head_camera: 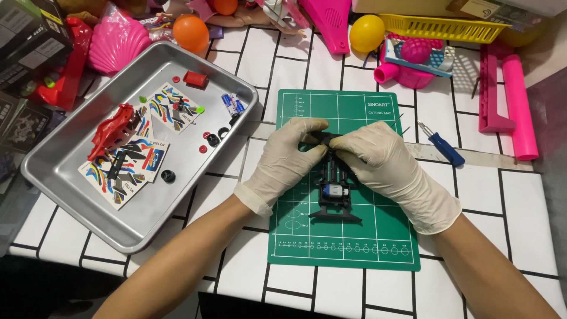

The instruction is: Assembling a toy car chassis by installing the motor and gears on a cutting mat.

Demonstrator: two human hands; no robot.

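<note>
Left hand (290, 155): gloved, closed on the far end of the black toy car chassis (334, 192).
Right hand (381, 160): gloved, pinched on the same end, met fingertip to fingertip with the left.
Chassis: laid lengthwise on the green cutting mat (348, 242), a small motor seen in its middle.
Metal tray (71, 195): placed left of the mat, filled with sticker sheets (127, 162), a red car body (112, 129) and small wheels.
Blue screwdriver (442, 146): laid right of the mat.
</note>
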